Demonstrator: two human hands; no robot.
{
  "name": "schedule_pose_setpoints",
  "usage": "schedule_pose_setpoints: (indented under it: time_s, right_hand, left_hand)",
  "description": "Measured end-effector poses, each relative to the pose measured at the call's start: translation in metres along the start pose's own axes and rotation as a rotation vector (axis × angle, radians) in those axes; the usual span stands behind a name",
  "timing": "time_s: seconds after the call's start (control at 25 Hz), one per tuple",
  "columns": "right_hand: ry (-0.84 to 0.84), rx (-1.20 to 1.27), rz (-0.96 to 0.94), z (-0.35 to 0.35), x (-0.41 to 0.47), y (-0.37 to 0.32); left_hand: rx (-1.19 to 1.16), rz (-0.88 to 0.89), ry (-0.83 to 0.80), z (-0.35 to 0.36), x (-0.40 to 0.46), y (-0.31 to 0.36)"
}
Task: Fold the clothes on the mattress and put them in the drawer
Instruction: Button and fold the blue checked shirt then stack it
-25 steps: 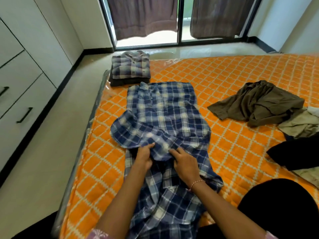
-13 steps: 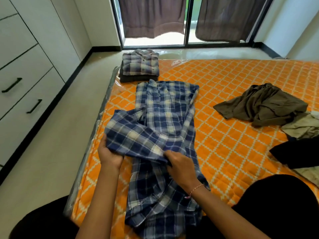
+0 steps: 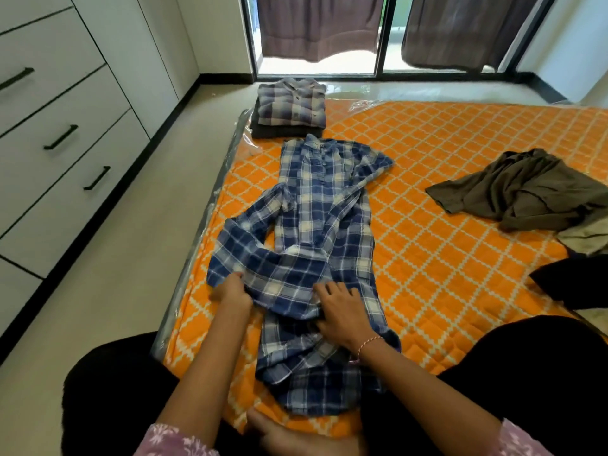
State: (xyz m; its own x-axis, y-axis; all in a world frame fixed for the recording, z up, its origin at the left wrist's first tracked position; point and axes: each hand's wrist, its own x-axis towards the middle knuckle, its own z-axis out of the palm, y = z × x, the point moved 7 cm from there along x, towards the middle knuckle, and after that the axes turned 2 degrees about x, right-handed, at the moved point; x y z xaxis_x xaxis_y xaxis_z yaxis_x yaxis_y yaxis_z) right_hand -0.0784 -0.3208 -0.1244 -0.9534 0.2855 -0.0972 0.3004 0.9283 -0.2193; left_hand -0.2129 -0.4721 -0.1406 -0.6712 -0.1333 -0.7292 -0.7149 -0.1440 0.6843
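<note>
A blue and white plaid shirt (image 3: 324, 205) lies lengthwise on the orange patterned mattress (image 3: 444, 245), collar away from me. Its left sleeve is pulled across the body. My left hand (image 3: 232, 292) grips the sleeve's cuff end at the shirt's left edge. My right hand (image 3: 340, 312) rests on the shirt's middle, fingers curled into the fabric where the sleeve crosses. A folded grey plaid shirt (image 3: 291, 102) sits on a dark folded garment at the mattress's far left corner.
White drawers with black handles (image 3: 61, 137) line the left wall across a strip of floor. An olive garment (image 3: 526, 189), a black one (image 3: 572, 281) and a beige one lie crumpled on the right. Curtained glass doors stand beyond. My dark-clothed knees frame the near edge.
My left hand has carried the sleeve outward to the left and then slightly back. The right hand has stayed on the shirt's middle. The head camera has shifted rightward.
</note>
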Motion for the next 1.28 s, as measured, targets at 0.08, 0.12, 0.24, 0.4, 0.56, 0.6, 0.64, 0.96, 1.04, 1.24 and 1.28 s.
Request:
schedule_pose_setpoints:
  time_s: [0.08,0.12,0.24,0.4,0.56,0.6,0.64,0.96,1.04,1.24,1.28]
  right_hand:
    - [-0.004,-0.014,0.004,0.006,-0.010,0.011]
    - [0.009,-0.025,-0.012,0.008,-0.013,0.013]
    - [0.096,-0.034,-0.070,0.011,-0.022,0.010]
    - [0.067,0.156,-0.014,-0.003,-0.023,0.019]
    - [-0.339,0.275,-0.156,0.003,-0.021,0.011]
    - [-0.462,0.362,-0.143,0.004,-0.019,0.013]
    - [-0.476,0.481,-0.091,-0.003,-0.011,0.019]
    - [0.340,0.765,0.534,-0.068,0.129,0.143]
    - [0.414,1.059,0.734,-0.059,0.162,0.182]
    - [0.500,1.806,1.087,-0.031,0.229,0.234]
    - [0.472,1.886,1.105,-0.033,0.240,0.238]
  left_hand:
    - [0.345,0.204,0.173,0.006,-0.023,0.002]
    - [0.630,0.439,0.186,0.022,-0.037,0.006]
    - [1.466,1.220,-0.100,0.089,-0.061,-0.020]
    - [1.786,1.328,-0.347,0.105,-0.037,-0.022]
    - [1.885,1.292,-0.402,0.099,-0.015,-0.017]
    - [1.919,1.231,-0.415,0.096,-0.012,-0.020]
    - [1.915,1.205,-0.387,0.097,-0.013,-0.019]
    - [1.421,1.146,-0.337,0.233,-0.045,0.020]
    - [1.393,1.029,-0.361,0.260,-0.036,0.019]
    - [1.213,0.903,-0.547,0.304,-0.008,0.005]
    - [1.106,0.856,-0.561,0.311,-0.003,0.008]
